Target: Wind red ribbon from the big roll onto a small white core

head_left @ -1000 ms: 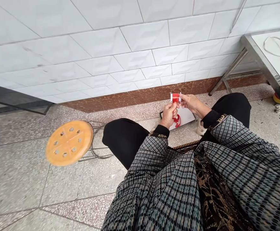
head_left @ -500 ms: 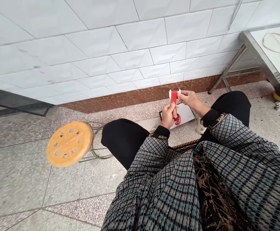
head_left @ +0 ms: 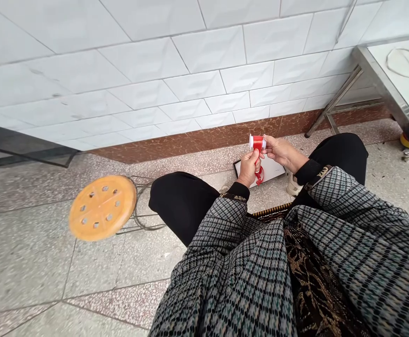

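Note:
Between my hands is a white spool [head_left: 252,142] with red ribbon [head_left: 258,142] around its middle. My right hand [head_left: 277,149] is closed on the spool's right end, fingertips at its rim. Just below, my left hand [head_left: 249,167] pinches the ribbon where it comes down off the spool. A loose red length of it hangs under my left hand in loops. Beneath both hands a white flat panel with a dark edge [head_left: 270,171] lies on the floor, partly covered by them.
An orange round stool [head_left: 102,207] with holes in its seat stands on the left. At the right is a metal-framed table [head_left: 383,79] with a white cable [head_left: 406,63] on top. A white tiled wall [head_left: 204,51] rises ahead. My bent knees flank the panel.
The spool has turned so that its ribbon-wrapped side shows more, and it sits slightly lower. The ribbon strip held up flat before is now drawn in around the spool.

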Available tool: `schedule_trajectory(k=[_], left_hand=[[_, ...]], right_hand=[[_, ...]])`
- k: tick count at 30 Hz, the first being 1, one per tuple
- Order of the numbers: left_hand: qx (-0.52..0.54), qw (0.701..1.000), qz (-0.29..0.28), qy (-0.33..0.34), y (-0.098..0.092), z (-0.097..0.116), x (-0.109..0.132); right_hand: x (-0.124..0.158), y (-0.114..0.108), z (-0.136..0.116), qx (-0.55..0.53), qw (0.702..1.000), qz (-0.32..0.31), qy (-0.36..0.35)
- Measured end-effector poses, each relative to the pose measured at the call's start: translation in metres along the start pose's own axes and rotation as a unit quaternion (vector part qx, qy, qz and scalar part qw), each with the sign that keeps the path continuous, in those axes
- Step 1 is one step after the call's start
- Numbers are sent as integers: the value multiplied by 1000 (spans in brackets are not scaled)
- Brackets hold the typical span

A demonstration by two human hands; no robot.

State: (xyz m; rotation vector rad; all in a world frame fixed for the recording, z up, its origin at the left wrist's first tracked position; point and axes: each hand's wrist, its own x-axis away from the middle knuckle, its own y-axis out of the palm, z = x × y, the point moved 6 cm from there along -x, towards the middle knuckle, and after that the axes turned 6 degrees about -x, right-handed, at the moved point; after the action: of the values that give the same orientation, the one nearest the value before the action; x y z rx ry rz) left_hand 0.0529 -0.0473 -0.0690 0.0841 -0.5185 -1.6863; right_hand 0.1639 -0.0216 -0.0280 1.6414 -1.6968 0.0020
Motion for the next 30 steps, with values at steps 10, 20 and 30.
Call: schedule_trajectory(k=[10, 20, 30], left_hand=[[40, 998, 14, 35, -10, 10, -6], [117, 993, 0, 11, -11, 13, -6], [127, 990, 51, -27, -5, 18, -2]], right_hand=[[13, 4, 3, 43, 981, -20, 188], [14, 2, 2, 155, 980, -76, 102], [0, 8, -14, 352, 902, -69, -241]])
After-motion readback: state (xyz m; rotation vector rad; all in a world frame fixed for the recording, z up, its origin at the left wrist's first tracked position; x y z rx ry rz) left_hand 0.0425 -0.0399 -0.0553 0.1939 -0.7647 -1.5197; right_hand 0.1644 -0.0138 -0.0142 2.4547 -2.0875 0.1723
